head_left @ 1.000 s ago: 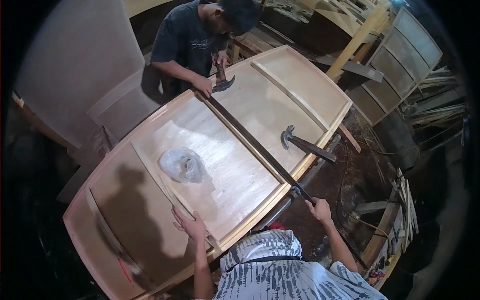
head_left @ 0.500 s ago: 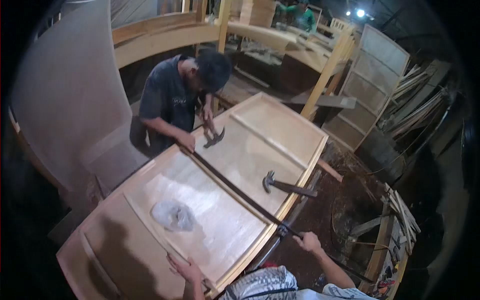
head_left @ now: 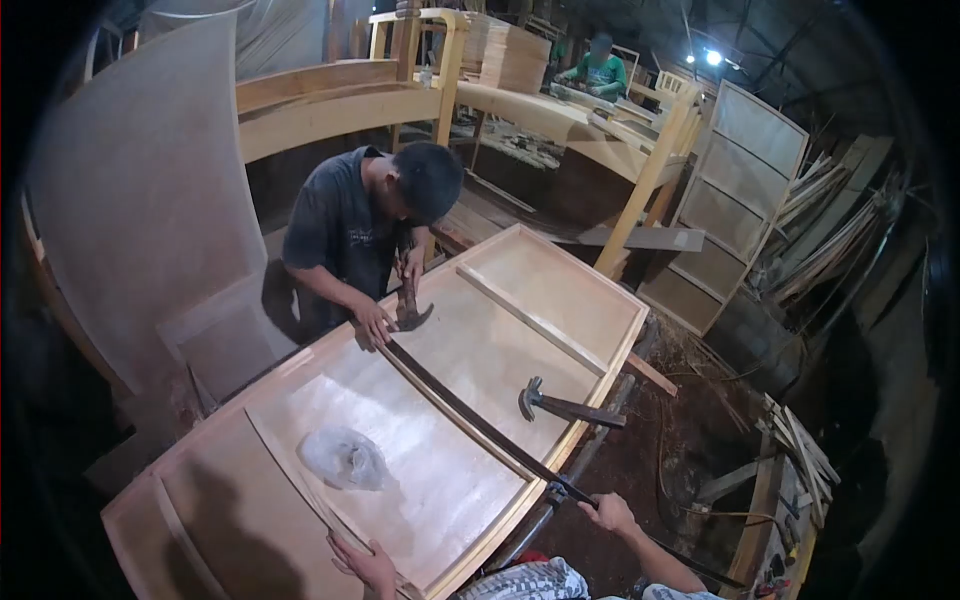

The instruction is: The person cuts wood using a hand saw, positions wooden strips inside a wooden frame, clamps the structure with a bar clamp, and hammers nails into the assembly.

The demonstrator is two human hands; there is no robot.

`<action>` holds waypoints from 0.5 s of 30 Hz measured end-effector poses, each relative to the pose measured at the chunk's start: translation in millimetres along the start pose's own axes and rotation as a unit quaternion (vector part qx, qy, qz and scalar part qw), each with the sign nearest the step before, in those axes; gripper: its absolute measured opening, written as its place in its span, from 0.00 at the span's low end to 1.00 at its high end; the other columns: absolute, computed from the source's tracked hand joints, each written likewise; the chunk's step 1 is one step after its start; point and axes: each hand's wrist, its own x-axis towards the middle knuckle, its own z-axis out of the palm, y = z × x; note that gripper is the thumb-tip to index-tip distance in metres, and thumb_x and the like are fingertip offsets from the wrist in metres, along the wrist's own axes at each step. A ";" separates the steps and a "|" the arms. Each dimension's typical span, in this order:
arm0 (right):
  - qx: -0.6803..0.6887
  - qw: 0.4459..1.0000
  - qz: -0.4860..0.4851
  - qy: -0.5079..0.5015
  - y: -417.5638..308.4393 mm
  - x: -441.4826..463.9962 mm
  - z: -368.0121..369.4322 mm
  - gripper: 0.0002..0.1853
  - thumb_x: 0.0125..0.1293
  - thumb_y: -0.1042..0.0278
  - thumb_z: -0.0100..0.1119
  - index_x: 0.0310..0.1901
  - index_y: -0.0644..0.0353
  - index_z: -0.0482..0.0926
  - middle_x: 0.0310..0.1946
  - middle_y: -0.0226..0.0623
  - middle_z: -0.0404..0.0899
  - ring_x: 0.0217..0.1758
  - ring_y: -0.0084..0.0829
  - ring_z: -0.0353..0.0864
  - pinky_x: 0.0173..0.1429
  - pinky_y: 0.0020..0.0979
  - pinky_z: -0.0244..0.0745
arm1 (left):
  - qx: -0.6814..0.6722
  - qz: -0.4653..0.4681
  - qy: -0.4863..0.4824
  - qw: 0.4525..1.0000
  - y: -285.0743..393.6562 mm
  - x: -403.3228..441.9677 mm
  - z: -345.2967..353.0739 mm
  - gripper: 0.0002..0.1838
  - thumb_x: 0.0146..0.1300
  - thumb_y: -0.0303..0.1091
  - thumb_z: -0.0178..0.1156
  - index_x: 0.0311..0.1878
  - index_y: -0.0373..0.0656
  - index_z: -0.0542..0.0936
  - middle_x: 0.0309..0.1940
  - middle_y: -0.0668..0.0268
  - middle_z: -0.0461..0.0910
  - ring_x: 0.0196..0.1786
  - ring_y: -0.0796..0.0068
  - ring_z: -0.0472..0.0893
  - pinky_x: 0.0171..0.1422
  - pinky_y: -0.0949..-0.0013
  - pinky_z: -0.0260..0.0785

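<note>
A wooden panel with a raised rim (head_left: pixel 630 325) and cross slats lies before me. My left hand (head_left: pixel 363 564) rests with spread fingers on a slat near its front edge. My right hand (head_left: pixel 609 514) is closed around a long dark bar (head_left: pixel 455 400) that runs across the panel beside a slat. At the far end, a co-worker (head_left: pixel 345 225) has one hand at the bar and the other on an upright hammer (head_left: pixel 410 305). A second hammer (head_left: pixel 570 405) lies over the right rim, and a clear plastic bag (head_left: pixel 345 458) sits on the panel.
Tall pale panels (head_left: pixel 150 200) stand at the left, and a slatted frame (head_left: pixel 735 200) leans at the back right. Wood strips (head_left: pixel 800 440) lie at the right. Another person in green (head_left: pixel 602 70) is behind a far bench. A cable crosses the floor.
The view has tilted up, so the panel and both my hands appear lower. The co-worker's hammer has shifted closer to the bar's far end. My right hand still grips the bar.
</note>
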 end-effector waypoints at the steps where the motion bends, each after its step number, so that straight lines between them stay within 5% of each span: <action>1: 0.002 1.000 0.004 0.003 -0.8 -0.3 -0.3 0.27 0.74 0.37 0.59 0.48 0.55 0.91 0.38 0.56 0.89 0.48 0.59 0.89 0.56 0.54 0.83 | -0.004 0.003 0.005 1.000 -3.1 1.6 3.3 0.52 0.61 0.29 0.69 0.85 0.35 0.51 0.85 0.46 0.56 0.88 0.50 0.52 0.89 0.37 0.34; 15: 0.009 1.000 0.020 -0.015 -11.1 -5.2 -10.8 0.27 0.74 0.35 0.58 0.50 0.52 0.91 0.40 0.54 0.89 0.49 0.59 0.88 0.57 0.55 0.82 | -0.010 0.010 0.007 1.000 -8.2 2.7 5.8 0.52 0.61 0.30 0.68 0.86 0.38 0.51 0.86 0.48 0.54 0.89 0.49 0.50 0.89 0.37 0.33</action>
